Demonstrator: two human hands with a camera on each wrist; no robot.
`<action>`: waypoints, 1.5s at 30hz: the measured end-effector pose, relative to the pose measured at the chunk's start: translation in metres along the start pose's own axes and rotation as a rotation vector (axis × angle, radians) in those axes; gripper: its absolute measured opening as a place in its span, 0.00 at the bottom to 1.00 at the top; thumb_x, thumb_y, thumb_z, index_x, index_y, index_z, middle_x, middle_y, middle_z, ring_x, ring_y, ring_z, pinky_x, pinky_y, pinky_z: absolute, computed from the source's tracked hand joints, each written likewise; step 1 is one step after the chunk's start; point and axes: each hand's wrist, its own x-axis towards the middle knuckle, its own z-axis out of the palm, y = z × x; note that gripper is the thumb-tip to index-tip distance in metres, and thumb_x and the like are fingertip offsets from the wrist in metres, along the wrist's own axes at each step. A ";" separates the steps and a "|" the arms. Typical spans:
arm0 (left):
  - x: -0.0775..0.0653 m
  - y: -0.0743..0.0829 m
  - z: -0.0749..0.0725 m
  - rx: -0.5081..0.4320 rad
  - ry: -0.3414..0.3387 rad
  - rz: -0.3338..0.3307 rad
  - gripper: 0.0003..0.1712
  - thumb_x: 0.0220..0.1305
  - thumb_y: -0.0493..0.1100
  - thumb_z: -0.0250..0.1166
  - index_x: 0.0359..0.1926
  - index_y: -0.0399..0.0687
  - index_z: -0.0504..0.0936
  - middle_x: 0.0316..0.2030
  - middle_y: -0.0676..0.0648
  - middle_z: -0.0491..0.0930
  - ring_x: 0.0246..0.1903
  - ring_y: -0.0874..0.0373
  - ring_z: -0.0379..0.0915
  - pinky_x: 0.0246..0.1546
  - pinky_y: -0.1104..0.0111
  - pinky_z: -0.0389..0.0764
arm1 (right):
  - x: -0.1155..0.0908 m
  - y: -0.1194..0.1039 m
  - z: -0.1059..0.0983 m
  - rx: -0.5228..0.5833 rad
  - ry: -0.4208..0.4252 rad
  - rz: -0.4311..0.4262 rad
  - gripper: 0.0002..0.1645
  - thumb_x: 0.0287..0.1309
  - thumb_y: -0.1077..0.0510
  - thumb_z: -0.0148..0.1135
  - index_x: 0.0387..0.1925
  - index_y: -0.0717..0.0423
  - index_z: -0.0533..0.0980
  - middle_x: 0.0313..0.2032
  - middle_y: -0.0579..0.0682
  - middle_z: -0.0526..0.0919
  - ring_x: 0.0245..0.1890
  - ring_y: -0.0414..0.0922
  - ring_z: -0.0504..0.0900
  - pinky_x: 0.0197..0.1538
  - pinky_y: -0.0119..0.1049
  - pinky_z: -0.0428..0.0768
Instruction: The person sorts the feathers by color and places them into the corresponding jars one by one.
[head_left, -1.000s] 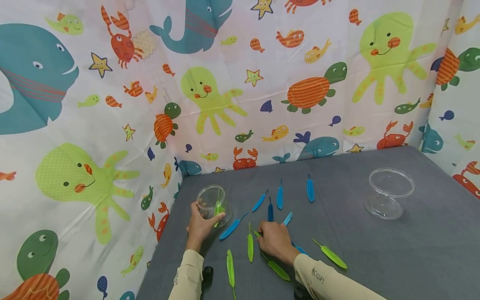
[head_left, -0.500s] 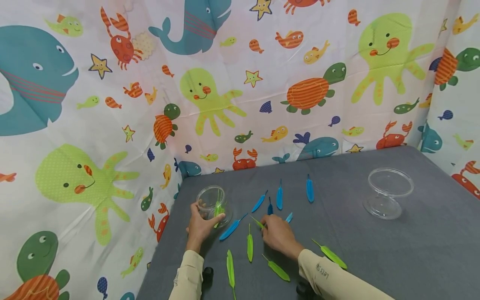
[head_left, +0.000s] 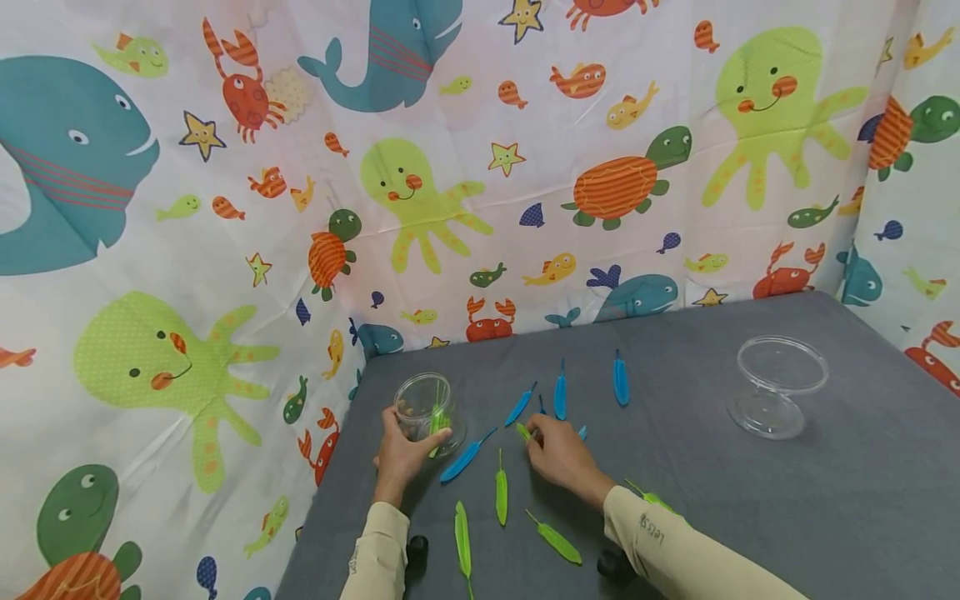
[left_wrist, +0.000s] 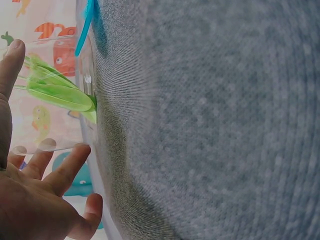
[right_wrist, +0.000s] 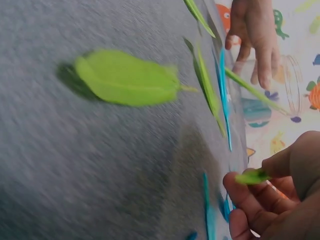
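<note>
My left hand [head_left: 402,457] holds a clear jar [head_left: 422,398] at the left of the table, thumb on the near side and fingers round the far side. Several green feathers [left_wrist: 60,92] stand inside the jar, as the left wrist view shows. My right hand [head_left: 564,457] pinches another green feather [right_wrist: 251,176] between thumb and fingers, with much of it covered by the hand. Blue feathers lie around that hand, one [head_left: 560,396] just beyond it and one [head_left: 467,460] near the jar. Loose green feathers [head_left: 501,496] lie on the near side.
A clear footed bowl [head_left: 782,367] stands at the back right of the grey table [head_left: 750,517]. Another blue feather [head_left: 621,381] lies toward the back. A curtain [head_left: 465,92] printed with sea animals hangs behind and along the left side.
My right hand has moved slightly farther from me and to the right, carrying the pinched green feather along. The left hand and the jar stay in place.
</note>
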 end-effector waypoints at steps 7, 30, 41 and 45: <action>0.001 0.000 0.000 0.005 0.001 0.000 0.61 0.44 0.66 0.81 0.70 0.55 0.55 0.67 0.33 0.72 0.65 0.36 0.72 0.61 0.34 0.48 | 0.010 0.001 -0.009 0.095 0.003 0.029 0.09 0.69 0.62 0.58 0.48 0.55 0.78 0.16 0.44 0.74 0.13 0.42 0.69 0.21 0.35 0.66; 0.001 -0.001 0.002 0.008 0.013 -0.001 0.61 0.43 0.67 0.81 0.70 0.56 0.56 0.67 0.34 0.73 0.64 0.37 0.73 0.60 0.35 0.49 | 0.058 -0.032 -0.022 0.298 -0.047 0.050 0.15 0.68 0.61 0.61 0.55 0.56 0.76 0.32 0.52 0.86 0.22 0.43 0.84 0.35 0.41 0.83; 0.001 -0.002 0.003 0.013 0.026 0.008 0.61 0.44 0.66 0.81 0.71 0.54 0.56 0.67 0.34 0.73 0.63 0.36 0.73 0.58 0.36 0.51 | 0.072 -0.049 -0.018 0.332 -0.090 0.053 0.09 0.70 0.58 0.61 0.47 0.57 0.76 0.35 0.54 0.84 0.31 0.55 0.89 0.39 0.41 0.84; 0.001 -0.002 0.003 0.011 0.029 0.007 0.60 0.44 0.65 0.81 0.71 0.53 0.56 0.67 0.34 0.73 0.63 0.35 0.73 0.58 0.35 0.50 | 0.076 -0.054 -0.016 0.346 -0.103 0.049 0.06 0.71 0.57 0.61 0.44 0.55 0.75 0.34 0.53 0.84 0.33 0.56 0.89 0.41 0.43 0.84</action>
